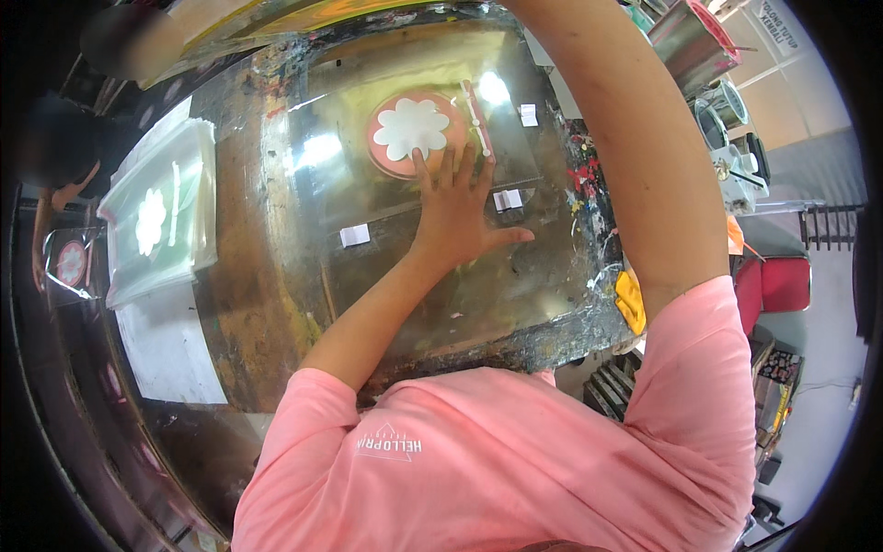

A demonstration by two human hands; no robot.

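Observation:
My left hand (464, 204) lies open, fingers spread, its fingertips on a see-through plastic sheet (345, 189) on the worktable. Just beyond the fingers, the sheet bears a pink disc with a white flower shape (411, 129) and a narrow pink strip with white marks (477, 120). Small whitish tabs sit around it: one (354, 235) left of my wrist, another (507, 200) by my thumb, a third (528, 115) farther off at the right. My right arm (635, 120) stretches away past the top edge, so the right hand is out of sight.
Left, a stack of see-through sheets with white prints (193, 198) lies on white paper (175, 354). A yellowish frame (276, 26) hangs over the far edge. Beyond the stack, another person's hand (69, 195) is near a printed sheet (69, 262). Yellow cloth (629, 302) and cans (694, 46) stand right.

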